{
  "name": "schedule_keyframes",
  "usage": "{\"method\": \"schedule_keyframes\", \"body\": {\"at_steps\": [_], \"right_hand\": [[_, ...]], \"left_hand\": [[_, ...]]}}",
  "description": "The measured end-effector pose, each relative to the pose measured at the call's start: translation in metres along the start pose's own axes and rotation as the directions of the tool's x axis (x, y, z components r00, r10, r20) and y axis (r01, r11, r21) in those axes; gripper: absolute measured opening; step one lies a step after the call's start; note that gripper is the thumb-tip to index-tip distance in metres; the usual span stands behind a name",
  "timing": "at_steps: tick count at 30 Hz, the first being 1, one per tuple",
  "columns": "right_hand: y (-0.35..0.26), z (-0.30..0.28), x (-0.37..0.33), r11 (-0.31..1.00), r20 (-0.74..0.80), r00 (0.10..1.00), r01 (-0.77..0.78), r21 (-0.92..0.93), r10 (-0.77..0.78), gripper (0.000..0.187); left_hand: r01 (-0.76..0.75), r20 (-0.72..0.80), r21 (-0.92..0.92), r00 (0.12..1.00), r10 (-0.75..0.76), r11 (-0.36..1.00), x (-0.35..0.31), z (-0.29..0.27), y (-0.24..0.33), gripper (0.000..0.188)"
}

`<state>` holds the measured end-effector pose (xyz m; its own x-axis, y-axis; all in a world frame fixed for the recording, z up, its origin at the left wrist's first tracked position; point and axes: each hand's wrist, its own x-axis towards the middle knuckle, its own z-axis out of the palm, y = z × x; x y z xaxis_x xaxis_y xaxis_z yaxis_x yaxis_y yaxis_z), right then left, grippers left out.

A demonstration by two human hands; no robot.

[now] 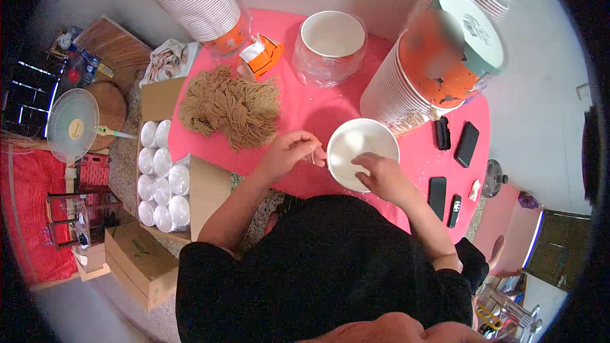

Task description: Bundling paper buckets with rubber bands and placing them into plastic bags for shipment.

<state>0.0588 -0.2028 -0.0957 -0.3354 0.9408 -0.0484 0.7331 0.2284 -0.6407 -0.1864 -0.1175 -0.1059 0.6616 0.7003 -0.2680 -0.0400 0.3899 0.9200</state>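
A white paper bucket [342, 174] stands on the pink table in front of me, its mouth facing up. My left hand [293, 154] is just left of its rim, thumb and fingers pinched together. Something pale and thin shows at those fingertips, too small to name. Over the bucket's right side reaches my right hand [383, 176], its fingers curved above the opening, thumb apart from them. I see nothing between them. Beyond my left hand lies a loose heap of brown twine [230, 108].
Tall stacks of paper buckets [197, 0] stand at the back left and right [384, 86]. A plastic-wrapped bucket stack [330, 63] and orange tissue pack [262, 57] sit behind. Phones [437, 197] lie right; a carton [210, 194] of white-topped containers stands left.
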Motion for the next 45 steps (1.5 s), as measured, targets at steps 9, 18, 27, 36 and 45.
{"method": "schedule_keyframes", "body": {"at_steps": [9,18,27,36,45], "right_hand": [[0.018,0.026,0.028,0.971,0.376,0.926,-0.128,0.202,0.044,0.016],[0.013,0.019,0.02,0.873,0.13,0.99,-0.019,0.488,-0.051,0.004],[-0.005,0.007,0.027,0.858,0.051,0.99,0.086,0.506,-0.129,0.009],[-0.025,-0.015,0.027,0.937,0.136,0.971,0.144,0.318,-0.195,0.005],[-0.006,-0.002,0.057,0.952,-0.007,0.995,0.093,0.291,-0.095,0.01]], "left_hand": [[0.047,-0.076,-0.486,0.993,-0.095,0.873,-0.001,-0.001,-0.026,0.029],[-0.078,-0.227,0.061,0.97,0.089,0.995,0.009,-0.004,-0.05,0.02],[0.018,0.007,-0.435,1.0,-0.017,0.9,0.011,0.012,-0.049,0.007],[-0.187,-0.185,0.352,0.947,0.264,0.917,0.011,0.02,-0.065,0.018],[-0.176,-0.011,0.594,0.974,0.227,0.785,0.005,0.027,-0.056,0.02]]}}
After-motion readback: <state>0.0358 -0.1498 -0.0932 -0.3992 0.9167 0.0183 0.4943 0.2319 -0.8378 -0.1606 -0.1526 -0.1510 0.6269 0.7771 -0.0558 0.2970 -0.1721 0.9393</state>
